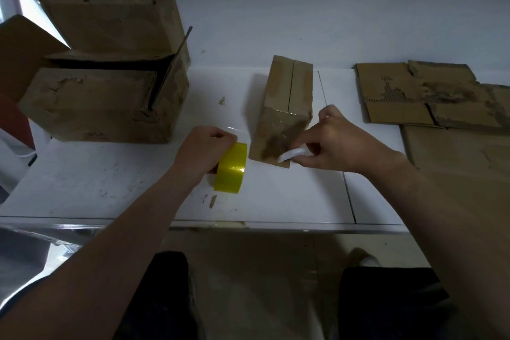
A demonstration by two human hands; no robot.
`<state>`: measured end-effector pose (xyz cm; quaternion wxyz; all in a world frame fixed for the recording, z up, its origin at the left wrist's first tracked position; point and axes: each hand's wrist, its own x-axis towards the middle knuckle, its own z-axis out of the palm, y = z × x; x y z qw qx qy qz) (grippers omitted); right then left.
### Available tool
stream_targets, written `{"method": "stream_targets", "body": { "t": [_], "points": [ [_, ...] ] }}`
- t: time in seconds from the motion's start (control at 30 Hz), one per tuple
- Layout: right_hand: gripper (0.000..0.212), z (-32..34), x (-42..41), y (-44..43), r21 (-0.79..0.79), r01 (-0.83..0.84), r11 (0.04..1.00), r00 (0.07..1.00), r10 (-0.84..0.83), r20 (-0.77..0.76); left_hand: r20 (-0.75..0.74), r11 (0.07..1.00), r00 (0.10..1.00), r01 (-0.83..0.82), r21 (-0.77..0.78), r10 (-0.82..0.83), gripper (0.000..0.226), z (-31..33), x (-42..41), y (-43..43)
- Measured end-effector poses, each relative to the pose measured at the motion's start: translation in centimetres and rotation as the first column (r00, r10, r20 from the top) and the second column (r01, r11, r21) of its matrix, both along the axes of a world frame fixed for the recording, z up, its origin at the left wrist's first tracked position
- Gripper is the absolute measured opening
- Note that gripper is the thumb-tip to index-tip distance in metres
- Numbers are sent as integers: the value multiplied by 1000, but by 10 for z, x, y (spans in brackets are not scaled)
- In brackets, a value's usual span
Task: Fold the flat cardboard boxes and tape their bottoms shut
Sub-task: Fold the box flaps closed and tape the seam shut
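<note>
A small folded cardboard box [284, 107] lies on the white table [110, 179], its taped bottom seam facing up. My left hand [201, 150] grips a yellow tape roll [231, 167] just left of the box; a clear strip of tape runs from the roll toward the box. My right hand [334, 141] holds a small white tool [291, 154] against the box's near right side. Flat cardboard sheets [430, 96] lie at the right.
Two larger open cardboard boxes [110, 69] stand stacked at the back left. A wall rises behind the table. The table's front edge [248, 225] runs just before my legs. Small scraps of cardboard dot the surface near the roll.
</note>
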<state>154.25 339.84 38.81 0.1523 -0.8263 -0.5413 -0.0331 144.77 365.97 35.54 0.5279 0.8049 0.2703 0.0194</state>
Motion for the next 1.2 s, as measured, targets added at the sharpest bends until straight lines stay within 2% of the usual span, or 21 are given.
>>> {"method": "stream_targets", "body": {
  "t": [0.1,0.17,0.23,0.3,0.4,0.47,0.57,0.67,0.83,0.97,1.07,1.2],
  "points": [
    [16,-9,-1,-2,-205,86,975,944,-146,-295,12,996,1000,1,84,-2,16,2,-3,0],
    [17,-20,0,-2,-331,150,932,889,-273,-368,15,991,1000,17,130,-19,13,3,-3,-1],
    [19,-26,1,-3,-376,198,905,850,-350,-394,18,986,999,34,164,-37,11,5,-4,-3],
    [16,-23,3,-5,-312,240,919,862,-349,-367,34,983,998,43,177,-50,12,8,-4,-4],
    [9,-7,5,-8,0,283,959,928,-273,-254,76,980,995,42,194,-57,14,15,-4,-1],
    [12,1,7,-4,205,274,940,955,-241,-175,99,982,995,16,188,-35,20,18,-3,5],
    [11,3,13,11,355,233,905,972,-225,-64,113,984,993,-5,180,-16,18,19,3,10],
    [14,-2,22,27,362,269,892,961,-272,-42,99,975,995,11,220,-34,18,17,10,10],
    [35,-20,33,51,273,333,903,943,-314,-111,64,963,994,66,262,-86,11,12,26,7],
    [33,-43,32,58,354,318,880,934,-354,40,57,964,995,69,257,-87,10,10,36,10],
    [41,-54,34,58,379,308,873,915,-382,134,60,965,994,76,253,-94,12,8,40,12],
    [70,-60,32,60,241,348,906,902,-393,177,63,961,993,80,266,-100,14,10,40,14]
  ]
}}
